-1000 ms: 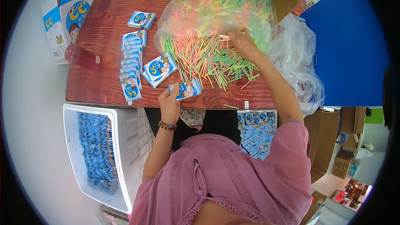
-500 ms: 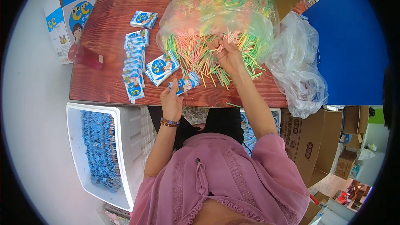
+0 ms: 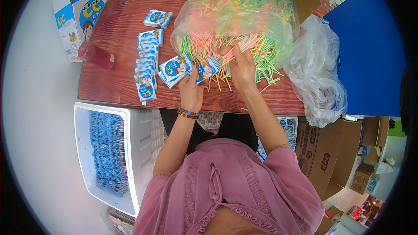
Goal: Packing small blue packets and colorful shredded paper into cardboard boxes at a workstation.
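Observation:
My left hand [image 3: 190,93] pinches a small blue-and-white packet [image 3: 209,69], tilted just above the table's front part. Its far end comes close to my right hand [image 3: 243,70], whose fingers are closed on a few thin pink sticks [image 3: 237,53]. Beyond and around that hand spreads a loose pile of thin pink, green and yellow sticks [image 3: 266,63], spilling from a clear plastic bag [image 3: 230,21]. Left of my left hand lie larger blue-and-white packets [image 3: 175,67], overlapping. Whether the held packet's end is open I cannot tell.
An overlapping row of packets [image 3: 147,67] and another packet [image 3: 157,18] lie to the left, near a pink cup [image 3: 96,55]. Crumpled plastic [image 3: 320,69] hangs over the right edge beside a blue panel [image 3: 370,52]. A white bin [image 3: 127,161] of packets stands below left.
My left hand has brought its packet right and farther in, closer to my right hand. My right hand has drawn slightly nearer to me with pink sticks. The whole view has shifted a little.

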`<state>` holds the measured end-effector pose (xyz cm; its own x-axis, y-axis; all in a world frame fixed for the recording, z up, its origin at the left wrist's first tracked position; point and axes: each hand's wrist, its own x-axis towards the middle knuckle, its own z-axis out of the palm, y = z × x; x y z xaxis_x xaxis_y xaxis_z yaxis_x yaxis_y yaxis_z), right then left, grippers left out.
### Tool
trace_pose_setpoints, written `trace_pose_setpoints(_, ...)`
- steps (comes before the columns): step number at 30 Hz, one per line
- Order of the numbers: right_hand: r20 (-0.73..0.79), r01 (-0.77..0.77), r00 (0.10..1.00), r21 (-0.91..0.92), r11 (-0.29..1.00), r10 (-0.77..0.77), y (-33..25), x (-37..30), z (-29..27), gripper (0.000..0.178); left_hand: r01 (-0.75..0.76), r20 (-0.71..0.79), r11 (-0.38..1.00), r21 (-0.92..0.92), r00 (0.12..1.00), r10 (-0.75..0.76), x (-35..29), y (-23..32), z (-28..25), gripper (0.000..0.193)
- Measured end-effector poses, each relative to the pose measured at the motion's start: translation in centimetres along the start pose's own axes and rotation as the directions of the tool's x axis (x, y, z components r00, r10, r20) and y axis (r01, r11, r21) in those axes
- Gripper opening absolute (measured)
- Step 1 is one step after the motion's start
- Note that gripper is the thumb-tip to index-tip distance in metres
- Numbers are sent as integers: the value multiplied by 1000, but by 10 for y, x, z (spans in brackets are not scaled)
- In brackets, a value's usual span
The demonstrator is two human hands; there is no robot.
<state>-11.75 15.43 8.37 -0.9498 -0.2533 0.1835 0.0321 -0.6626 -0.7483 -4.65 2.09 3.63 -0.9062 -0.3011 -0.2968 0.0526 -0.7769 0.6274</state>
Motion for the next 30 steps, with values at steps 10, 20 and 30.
trace_pose_setpoints(10, -90, 93, 991, -60, 994, -98, 7, -7, 21, 30, 66, 29, 997, -29, 997, -66, -2, -4, 2, 19)
trace_pose_setpoints(20, -136, 41, 986, -378, 925, -99, 32, -19, 21, 27, 36, 46, 995, -91, 998, -32, 2, -15, 4, 20)
trace_pose_setpoints(30, -69, -40, 997, -72, 997, 35, 24, -7, 9, 30, -1, 90, 989, -147, 996, 15, 14, -23, 12, 20)
